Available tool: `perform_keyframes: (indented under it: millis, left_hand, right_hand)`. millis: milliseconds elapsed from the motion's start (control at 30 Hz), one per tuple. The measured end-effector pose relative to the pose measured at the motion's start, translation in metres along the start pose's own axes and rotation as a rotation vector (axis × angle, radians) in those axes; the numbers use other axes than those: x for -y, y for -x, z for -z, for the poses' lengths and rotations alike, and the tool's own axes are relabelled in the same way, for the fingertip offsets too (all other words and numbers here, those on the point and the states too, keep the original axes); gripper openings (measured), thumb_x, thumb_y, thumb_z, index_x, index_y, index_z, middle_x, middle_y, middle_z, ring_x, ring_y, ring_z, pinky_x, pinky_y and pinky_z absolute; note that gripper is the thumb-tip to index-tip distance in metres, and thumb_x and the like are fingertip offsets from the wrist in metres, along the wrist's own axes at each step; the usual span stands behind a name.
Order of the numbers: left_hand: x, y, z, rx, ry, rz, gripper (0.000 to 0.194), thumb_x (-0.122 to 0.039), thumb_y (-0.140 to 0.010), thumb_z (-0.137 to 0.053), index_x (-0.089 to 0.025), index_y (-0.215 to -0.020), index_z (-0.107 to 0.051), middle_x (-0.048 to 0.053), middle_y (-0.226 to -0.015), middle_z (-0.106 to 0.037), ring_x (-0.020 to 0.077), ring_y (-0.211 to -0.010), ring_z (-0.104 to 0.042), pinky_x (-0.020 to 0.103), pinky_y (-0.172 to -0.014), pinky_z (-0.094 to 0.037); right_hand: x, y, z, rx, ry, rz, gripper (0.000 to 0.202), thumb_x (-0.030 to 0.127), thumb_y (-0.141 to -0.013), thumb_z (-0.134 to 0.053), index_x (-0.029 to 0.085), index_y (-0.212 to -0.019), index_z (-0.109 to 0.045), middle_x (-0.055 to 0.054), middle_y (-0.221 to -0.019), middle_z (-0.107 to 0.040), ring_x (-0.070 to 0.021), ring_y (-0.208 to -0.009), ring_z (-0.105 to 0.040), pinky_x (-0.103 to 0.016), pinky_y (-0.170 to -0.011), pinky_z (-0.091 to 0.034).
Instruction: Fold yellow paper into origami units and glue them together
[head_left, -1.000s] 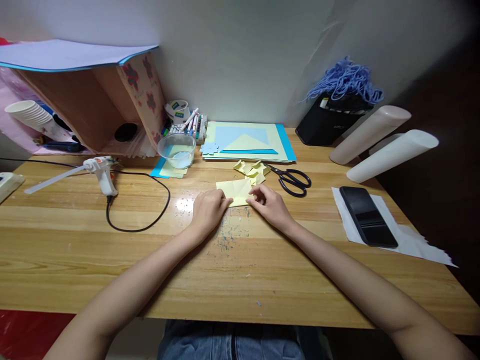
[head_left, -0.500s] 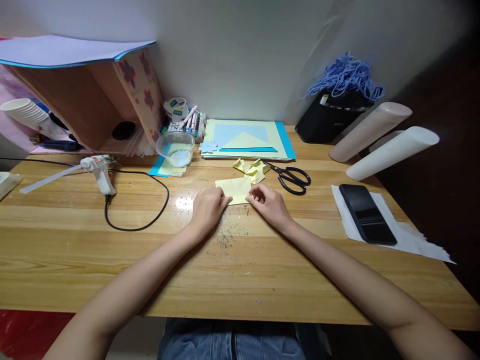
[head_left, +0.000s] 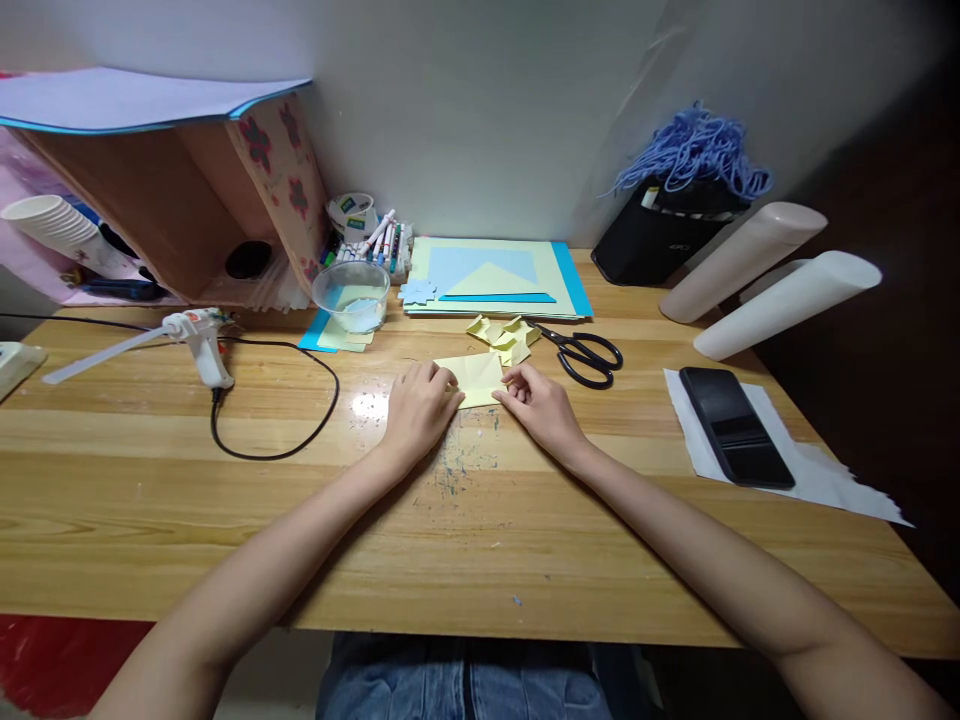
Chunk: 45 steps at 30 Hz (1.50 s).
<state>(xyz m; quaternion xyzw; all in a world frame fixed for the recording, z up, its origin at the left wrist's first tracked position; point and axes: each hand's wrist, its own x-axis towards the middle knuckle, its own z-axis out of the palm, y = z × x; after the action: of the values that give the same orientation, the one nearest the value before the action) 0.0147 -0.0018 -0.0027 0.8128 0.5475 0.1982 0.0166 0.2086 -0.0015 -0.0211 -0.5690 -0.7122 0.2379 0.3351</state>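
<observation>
A creased yellow paper (head_left: 478, 378) lies on the wooden table between my hands. My left hand (head_left: 422, 405) covers its left end, with thumb and fingers closed on the near left corner. At the near right corner, my right hand (head_left: 541, 410) pinches the edge between thumb and forefinger. Just beyond the paper are several small folded yellow pieces (head_left: 511, 343). Black-handled scissors (head_left: 585, 357) lie to their right, tips touching the pieces.
A glue gun (head_left: 202, 345) with a looped black cable stands at left, near a clear bowl (head_left: 351, 298). Stacked coloured sheets (head_left: 574, 280) lie at the back. A phone (head_left: 735, 428) rests on white paper at right, below two pale rolls (head_left: 787, 305).
My left hand's fingers have shifted further over the left part of the yellow paper. My right hand has stayed nearly still on the right corner.
</observation>
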Motion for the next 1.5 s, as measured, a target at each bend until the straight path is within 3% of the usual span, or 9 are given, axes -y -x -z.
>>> perform_keyframes:
  millis: [167,333,800,1000,1300,1500]
  left_hand:
    - [0.002,0.000,-0.006,0.043,0.042,-0.107,0.015,-0.025,-0.086,-0.042,-0.019,-0.085,-0.057,0.005,-0.087,-0.057,0.0178,-0.081,-0.049,0.028,-0.067,-0.035]
    - [0.002,0.000,-0.011,0.061,0.122,-0.126,0.024,-0.023,-0.089,-0.035,-0.019,-0.096,-0.058,0.006,-0.091,-0.055,0.0163,-0.083,-0.049,0.026,-0.067,-0.037]
    - [0.002,0.000,-0.007,0.088,0.101,-0.151,0.026,-0.023,-0.088,-0.037,-0.025,-0.097,-0.062,0.004,-0.089,-0.056,0.0161,-0.080,-0.048,0.026,-0.062,-0.033]
    - [0.002,0.000,-0.006,0.093,0.070,-0.163,0.028,-0.024,-0.088,-0.037,-0.027,-0.098,-0.063,0.004,-0.090,-0.056,0.0160,-0.078,-0.047,0.027,-0.061,-0.032]
    - [0.000,0.002,-0.001,0.116,0.096,-0.171,0.026,-0.022,-0.082,-0.043,-0.023,-0.097,-0.064,0.006,-0.092,-0.057,0.0177,-0.081,-0.049,0.029,-0.064,-0.036]
    - [-0.004,0.002,0.002,0.111,0.171,-0.108,0.022,-0.030,-0.080,-0.046,-0.021,-0.091,-0.062,0.006,-0.088,-0.055,0.0182,-0.081,-0.050,0.030,-0.068,-0.038]
  right_hand:
    - [-0.002,0.000,0.000,-0.016,-0.035,-0.008,0.014,0.030,-0.075,-0.059,0.020,-0.081,-0.052,0.001,-0.066,-0.056,-0.0128,-0.059,-0.051,-0.025,-0.057,-0.039]
    - [-0.001,-0.002,0.001,-0.007,-0.097,0.040,0.012,0.031,-0.076,-0.058,0.020,-0.079,-0.053,0.000,-0.072,-0.057,-0.0137,-0.064,-0.053,-0.026,-0.059,-0.041]
    - [-0.005,-0.005,0.000,-0.040,-0.118,0.007,0.008,0.026,-0.075,-0.058,0.019,-0.074,-0.056,-0.001,-0.074,-0.056,-0.0127,-0.066,-0.053,-0.025,-0.059,-0.042]
    - [-0.001,-0.004,0.001,-0.043,-0.100,-0.021,0.014,0.033,-0.079,-0.053,0.019,-0.077,-0.054,-0.002,-0.074,-0.057,-0.0131,-0.064,-0.051,-0.025,-0.057,-0.041]
    - [-0.003,-0.003,0.002,0.066,-0.213,-0.048,0.023,0.034,-0.070,-0.061,0.019,-0.086,-0.052,0.002,-0.065,-0.052,-0.0104,-0.056,-0.046,-0.023,-0.053,-0.037]
    - [0.001,-0.003,0.005,0.169,-0.205,-0.021,0.023,0.031,-0.068,-0.061,0.019,-0.086,-0.053,0.003,-0.063,-0.054,-0.0105,-0.056,-0.047,-0.023,-0.053,-0.038]
